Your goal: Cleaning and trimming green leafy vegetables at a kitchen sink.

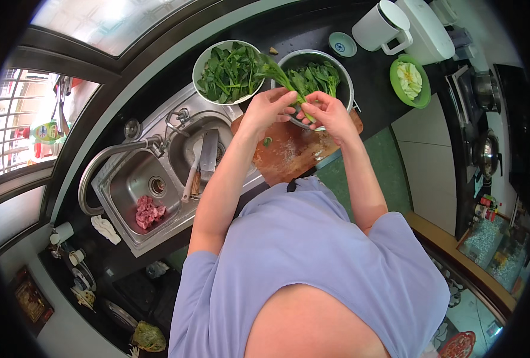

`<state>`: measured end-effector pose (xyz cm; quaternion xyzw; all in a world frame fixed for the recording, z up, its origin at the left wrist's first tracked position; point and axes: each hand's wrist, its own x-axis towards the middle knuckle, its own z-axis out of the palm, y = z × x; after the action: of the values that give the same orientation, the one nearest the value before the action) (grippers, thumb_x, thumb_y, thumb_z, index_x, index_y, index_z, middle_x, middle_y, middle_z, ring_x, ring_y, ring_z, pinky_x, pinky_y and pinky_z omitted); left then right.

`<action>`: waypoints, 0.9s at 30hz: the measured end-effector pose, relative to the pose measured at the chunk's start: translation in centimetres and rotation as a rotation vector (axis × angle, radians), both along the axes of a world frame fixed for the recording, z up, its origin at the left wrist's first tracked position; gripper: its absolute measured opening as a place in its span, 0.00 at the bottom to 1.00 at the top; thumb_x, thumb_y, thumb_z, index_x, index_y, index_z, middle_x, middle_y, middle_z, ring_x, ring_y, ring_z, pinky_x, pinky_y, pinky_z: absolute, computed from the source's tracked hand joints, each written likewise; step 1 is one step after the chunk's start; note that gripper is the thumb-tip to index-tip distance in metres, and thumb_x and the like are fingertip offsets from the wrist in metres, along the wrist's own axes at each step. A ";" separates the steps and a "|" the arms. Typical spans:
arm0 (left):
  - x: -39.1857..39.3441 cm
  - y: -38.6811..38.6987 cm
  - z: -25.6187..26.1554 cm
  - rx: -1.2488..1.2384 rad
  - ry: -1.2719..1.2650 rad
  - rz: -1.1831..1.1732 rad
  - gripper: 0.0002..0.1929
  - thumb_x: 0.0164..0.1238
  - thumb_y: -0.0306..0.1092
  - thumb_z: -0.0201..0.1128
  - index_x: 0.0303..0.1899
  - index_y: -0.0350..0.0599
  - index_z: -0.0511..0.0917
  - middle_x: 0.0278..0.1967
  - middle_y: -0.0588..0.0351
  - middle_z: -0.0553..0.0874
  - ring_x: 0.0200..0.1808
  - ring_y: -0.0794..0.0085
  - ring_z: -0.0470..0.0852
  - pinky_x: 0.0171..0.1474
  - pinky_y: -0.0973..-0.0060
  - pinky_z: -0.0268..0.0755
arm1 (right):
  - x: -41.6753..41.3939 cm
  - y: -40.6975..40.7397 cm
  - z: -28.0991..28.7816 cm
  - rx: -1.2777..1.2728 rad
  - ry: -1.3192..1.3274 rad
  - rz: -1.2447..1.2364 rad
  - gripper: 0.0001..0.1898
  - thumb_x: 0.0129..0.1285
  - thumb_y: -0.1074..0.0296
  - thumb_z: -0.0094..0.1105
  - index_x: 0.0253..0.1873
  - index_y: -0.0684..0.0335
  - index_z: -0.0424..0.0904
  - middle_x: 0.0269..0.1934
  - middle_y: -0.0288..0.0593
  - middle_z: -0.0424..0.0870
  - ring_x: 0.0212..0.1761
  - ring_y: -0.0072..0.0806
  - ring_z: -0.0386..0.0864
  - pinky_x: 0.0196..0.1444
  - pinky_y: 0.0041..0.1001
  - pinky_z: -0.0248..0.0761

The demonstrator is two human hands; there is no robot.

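Note:
A green leafy vegetable stalk is held between my two hands, its leafy end up and to the left. My left hand pinches the stalk's middle. With thumb and fingers, my right hand grips near its lower end. Behind and below the hands is a metal bowl with more leafy greens. To its left stands a white bowl full of cut greens. Under the hands lies a wet wooden cutting board with a small green scrap on it.
The double steel sink holds raw meat in one basin, a cleaver and a white-handled tool at the other. Beyond the metal bowl are a small dish, a white kettle and a green bowl of pale leaves.

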<state>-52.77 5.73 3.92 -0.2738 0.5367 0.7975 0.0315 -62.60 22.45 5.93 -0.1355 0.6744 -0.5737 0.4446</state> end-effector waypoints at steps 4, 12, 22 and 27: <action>1.1 -0.2 -0.8 -0.143 -0.035 0.191 0.26 0.75 0.47 0.60 0.60 0.31 0.72 0.49 0.50 0.82 0.45 0.71 0.84 0.46 0.77 0.79 | 1.3 -2.5 -0.6 -0.060 0.215 -0.028 0.08 0.67 0.68 0.63 0.45 0.65 0.78 0.31 0.37 0.86 0.29 0.17 0.81 0.30 0.18 0.71; 4.0 -3.1 -0.6 0.249 0.177 0.325 0.22 0.73 0.37 0.62 0.62 0.37 0.73 0.57 0.52 0.81 0.56 0.72 0.81 0.61 0.73 0.72 | 3.7 -6.1 0.4 -0.018 0.755 0.110 0.09 0.62 0.67 0.66 0.43 0.63 0.79 0.32 0.44 0.85 0.30 0.39 0.83 0.33 0.33 0.74; 6.5 -5.5 -0.8 0.154 0.172 0.444 0.20 0.68 0.29 0.67 0.60 0.39 0.76 0.52 0.55 0.85 0.50 0.76 0.82 0.52 0.79 0.72 | 4.9 -8.7 -0.4 -0.070 0.941 0.423 0.07 0.69 0.68 0.55 0.43 0.67 0.74 0.37 0.55 0.82 0.41 0.54 0.81 0.42 0.46 0.72; 7.9 -5.8 -0.7 0.234 0.179 0.549 0.14 0.66 0.30 0.70 0.51 0.43 0.81 0.47 0.59 0.86 0.49 0.78 0.82 0.48 0.80 0.72 | 4.7 -9.6 -0.6 -0.044 0.708 0.534 0.10 0.73 0.67 0.47 0.44 0.68 0.73 0.37 0.59 0.81 0.43 0.58 0.79 0.44 0.47 0.71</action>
<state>-44.83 -0.10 3.18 -0.3318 0.3480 0.8534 -0.2010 -57.88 12.87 5.30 -0.5023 0.7142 -0.3712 0.3160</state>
